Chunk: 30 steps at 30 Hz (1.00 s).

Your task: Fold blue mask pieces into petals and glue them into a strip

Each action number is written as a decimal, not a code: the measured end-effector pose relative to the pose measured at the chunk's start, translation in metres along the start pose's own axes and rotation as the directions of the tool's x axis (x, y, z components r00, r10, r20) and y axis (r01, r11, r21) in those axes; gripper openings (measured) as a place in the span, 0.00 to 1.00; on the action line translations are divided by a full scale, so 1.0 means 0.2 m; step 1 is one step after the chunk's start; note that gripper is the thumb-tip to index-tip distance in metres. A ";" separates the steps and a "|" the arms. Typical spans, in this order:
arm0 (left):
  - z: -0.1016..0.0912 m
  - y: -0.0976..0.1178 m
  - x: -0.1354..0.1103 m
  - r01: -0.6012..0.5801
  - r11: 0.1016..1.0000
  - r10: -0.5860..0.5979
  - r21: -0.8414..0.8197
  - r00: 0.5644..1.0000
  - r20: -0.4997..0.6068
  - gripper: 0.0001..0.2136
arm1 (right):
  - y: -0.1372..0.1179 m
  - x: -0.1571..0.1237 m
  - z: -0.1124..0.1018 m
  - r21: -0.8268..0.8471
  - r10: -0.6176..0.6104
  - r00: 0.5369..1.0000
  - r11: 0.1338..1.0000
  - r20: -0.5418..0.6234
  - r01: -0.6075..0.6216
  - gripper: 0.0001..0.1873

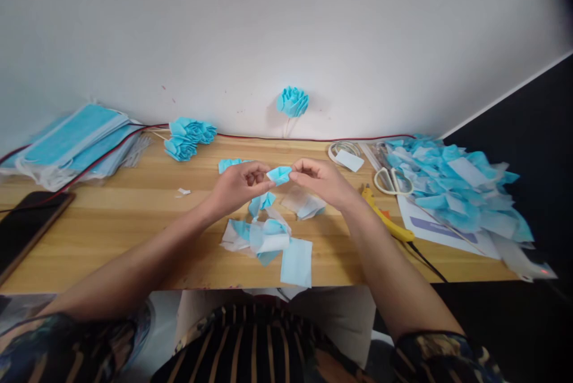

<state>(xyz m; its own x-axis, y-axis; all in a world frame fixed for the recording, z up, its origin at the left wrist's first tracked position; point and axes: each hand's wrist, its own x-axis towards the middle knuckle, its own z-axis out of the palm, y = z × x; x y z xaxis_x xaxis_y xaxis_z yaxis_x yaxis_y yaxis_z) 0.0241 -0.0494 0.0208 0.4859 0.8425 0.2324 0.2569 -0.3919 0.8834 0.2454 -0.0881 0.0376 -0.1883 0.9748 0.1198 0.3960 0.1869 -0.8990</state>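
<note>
Between my two hands, above the middle of the table, is a small folded piece of light-blue mask fabric (279, 176). My left hand (245, 185) pinches its left end, thumb against fingers. At its right end my right hand (321, 181) grips it the same way. Below them on the wood lie loose blue and white fabric pieces (268, 237), with a flat square piece (296, 262) at the table's front edge. A folded blue piece (229, 164) sits just behind my left hand, and a pale piece (308, 207) rests under my right.
At the left are stacked face masks (85, 138) and a phone (31, 222). Blue fabric flowers (190, 135) lie behind; one flower (292, 102) stands against the wall. On the right are scissors (394, 181), a yellow corded glue gun (387, 219) and a fabric heap (461, 186).
</note>
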 end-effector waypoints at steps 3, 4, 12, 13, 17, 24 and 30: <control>0.00 -0.01 -0.01 -0.005 0.999 0.004 0.045 1.000 0.011 0.09 | 0.00 -0.03 0.03 -0.010 0.016 1.000 1.000 -0.021 -0.016 0.10; 0.00 -0.01 -0.02 -0.014 0.999 0.013 0.053 1.000 0.005 0.10 | 0.00 -0.05 0.03 -0.005 0.014 1.000 1.000 -0.022 -0.015 0.10; -0.03 -0.07 -0.03 -0.054 0.993 0.058 0.102 0.998 -0.035 0.09 | 0.03 -0.45 -0.25 -0.092 0.005 0.965 0.995 -0.262 -0.030 0.19; -0.02 -0.07 -0.04 -0.038 0.996 0.041 0.086 0.999 -0.034 0.10 | 0.04 -0.49 -0.28 -0.106 0.023 0.951 0.993 -0.308 -0.058 0.18; 0.05 0.00 -0.04 -0.043 0.998 0.041 0.055 0.999 0.030 0.11 | 0.04 -0.55 -0.28 -0.064 0.067 0.952 0.994 -0.300 -0.090 0.18; 0.18 0.23 -0.08 0.008 0.994 0.022 -0.111 0.962 0.272 0.12 | -0.10 -0.51 -0.15 0.054 0.015 0.986 0.999 -0.167 -0.007 0.17; 0.24 0.29 -0.14 0.103 0.971 -0.039 -0.216 0.959 0.280 0.09 | -0.09 -0.53 -0.13 0.073 -0.005 0.991 0.997 -0.136 0.015 0.18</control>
<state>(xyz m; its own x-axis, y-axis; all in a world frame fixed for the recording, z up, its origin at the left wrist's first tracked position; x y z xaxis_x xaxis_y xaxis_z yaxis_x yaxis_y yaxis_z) 0.0662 -0.1131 0.0458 0.6901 0.7199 0.0744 0.1188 -0.2141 0.9696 0.2809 -0.1912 0.0526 -0.0662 0.9813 0.1808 0.3264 0.1925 -0.9254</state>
